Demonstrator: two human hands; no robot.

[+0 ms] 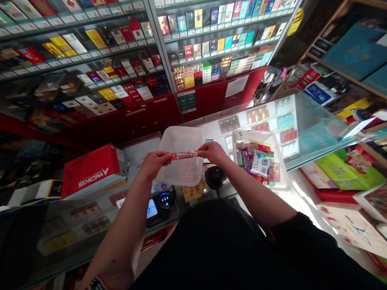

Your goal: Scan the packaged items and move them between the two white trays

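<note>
A thin red candy stick pack (185,155) with white lettering is stretched level between my two hands. My left hand (155,163) pinches its left end, and my right hand (212,152) pinches its right end. Below it on the glass counter stands a translucent white plastic bin (169,139), with something faintly red at its bottom. To the right of my right hand is a white tray (284,177) holding several packaged snacks, among them a purple packet (246,160) and a silver-white packet (260,164).
A red shoe box (90,171) stands on the counter at left. Near my body are a payment terminal (157,207), a black round device (215,177) and a yellow handwritten card (194,191). Shelves of cigarette packs (198,18) rise behind; stacked boxes (341,169) lie at right.
</note>
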